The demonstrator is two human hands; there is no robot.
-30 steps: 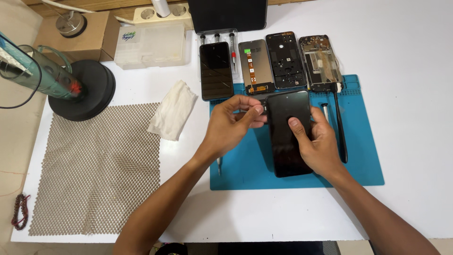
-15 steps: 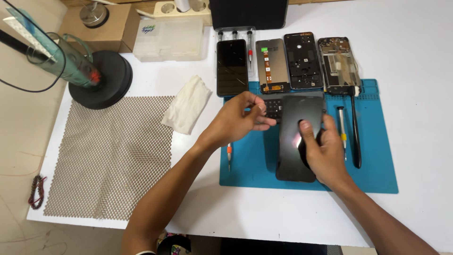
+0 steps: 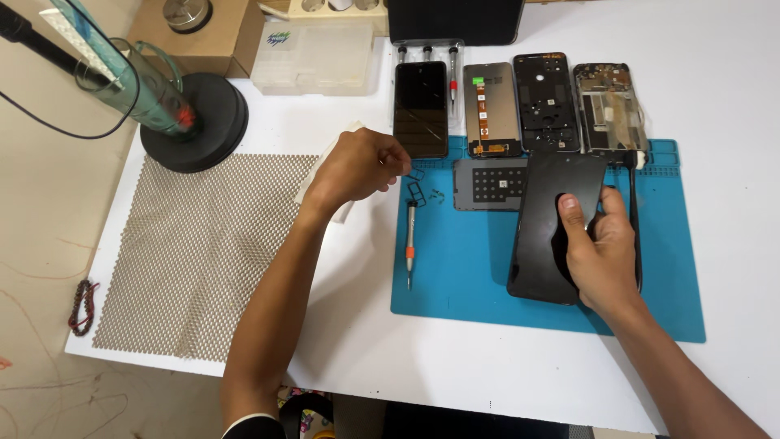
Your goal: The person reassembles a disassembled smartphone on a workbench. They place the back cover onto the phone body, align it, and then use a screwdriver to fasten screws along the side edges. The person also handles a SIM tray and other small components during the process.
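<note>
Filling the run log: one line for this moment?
left hand: over small parts | right hand: on black phone panel | blue mat

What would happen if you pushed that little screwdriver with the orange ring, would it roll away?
Probably. The screwdriver has a thin round shaft, so it may roll sideways. It lies on the blue mat, which looks grippy and might slow it. It looks light and stiff.

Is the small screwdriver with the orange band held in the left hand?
No, the screwdriver lies alone on the blue mat, while the left hand is above it near the mat's top-left corner.
</note>
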